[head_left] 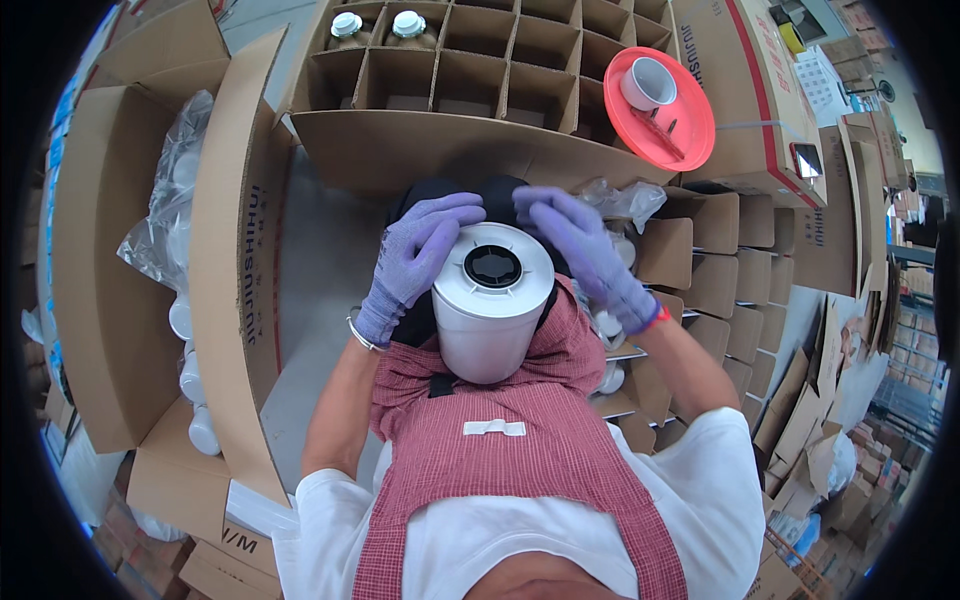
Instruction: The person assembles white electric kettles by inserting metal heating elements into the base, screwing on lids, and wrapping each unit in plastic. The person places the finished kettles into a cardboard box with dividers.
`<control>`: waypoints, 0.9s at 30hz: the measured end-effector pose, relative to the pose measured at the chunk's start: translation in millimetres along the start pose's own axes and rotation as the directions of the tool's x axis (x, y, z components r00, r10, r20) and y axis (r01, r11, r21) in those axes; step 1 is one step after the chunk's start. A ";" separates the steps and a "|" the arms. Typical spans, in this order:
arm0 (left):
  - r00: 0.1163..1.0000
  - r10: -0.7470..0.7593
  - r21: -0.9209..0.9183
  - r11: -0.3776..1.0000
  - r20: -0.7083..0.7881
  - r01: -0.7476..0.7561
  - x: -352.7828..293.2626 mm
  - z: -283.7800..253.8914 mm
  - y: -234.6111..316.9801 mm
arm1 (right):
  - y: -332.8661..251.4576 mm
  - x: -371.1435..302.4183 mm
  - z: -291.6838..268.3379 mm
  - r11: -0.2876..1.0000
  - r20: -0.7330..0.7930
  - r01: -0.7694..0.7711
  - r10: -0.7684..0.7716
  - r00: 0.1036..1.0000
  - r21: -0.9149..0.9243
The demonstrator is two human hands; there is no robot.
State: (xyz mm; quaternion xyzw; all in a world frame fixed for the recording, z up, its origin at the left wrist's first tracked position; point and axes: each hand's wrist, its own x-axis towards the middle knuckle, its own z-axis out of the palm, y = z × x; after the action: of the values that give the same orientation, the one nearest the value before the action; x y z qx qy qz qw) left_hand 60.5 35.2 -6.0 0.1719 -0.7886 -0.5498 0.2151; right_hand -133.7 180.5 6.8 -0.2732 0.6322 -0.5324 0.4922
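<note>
On my lap stands a white plastic cylinder [488,335], its round ribbed end up, with a dark disc [493,266] in the middle. My left hand [418,250], in a purple glove, is by the cylinder's left rim, fingers stretched out; whether it touches the rim I cannot tell. At the other side my right hand [583,245], gloved alike and slightly blurred, is raised apart from the cylinder. Its fingers are extended and nothing shows in them. A red-checked apron [480,430] covers my lap and chest.
Ahead, a divided carton [450,125] holds two white-capped bottles [410,28]. On its right corner lies a red tray [690,100] with a white cup [648,84]. An open carton [110,270] with white round containers stands left. Cardboard dividers [710,285] lie right.
</note>
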 end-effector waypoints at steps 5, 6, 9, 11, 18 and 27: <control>0.998 -0.032 -0.331 0.942 0.049 0.046 -24.5 19.7 -7.9 | 18.8 -13.7 23.9 0.894 0.092 0.203 -0.181 0.979 -0.399; 0.998 -0.027 -0.172 0.985 0.052 0.036 -30.4 15.5 1.0 | 19.8 -8.0 22.4 0.888 0.152 0.235 -0.189 0.970 -0.395; 0.992 -0.019 0.314 0.948 -0.124 0.058 -67.8 30.0 40.1 | 17.3 30.0 10.8 0.795 0.444 0.425 -0.222 0.868 -0.434; 1.000 -0.015 0.436 0.900 0.009 0.010 -75.8 30.0 75.0 | 18.3 59.2 16.9 0.631 0.517 0.518 -0.208 0.830 -0.578; 0.983 -0.044 0.034 0.998 -0.179 0.051 -30.1 -7.8 27.7 | 1.9 40.2 15.9 0.515 0.242 0.473 -0.453 0.858 -0.715; 0.879 0.229 0.315 0.871 0.419 -0.377 9.9 -30.1 -6.2 | 13.3 -7.6 26.1 0.907 0.095 0.192 -0.169 0.981 -0.375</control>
State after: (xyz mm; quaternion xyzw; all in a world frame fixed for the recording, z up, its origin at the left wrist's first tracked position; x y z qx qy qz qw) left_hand 68.3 4.2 -1.2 -0.0233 -0.9247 -0.3638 0.1100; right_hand -104.7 180.4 -1.8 -0.4370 0.6807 -0.4339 0.3969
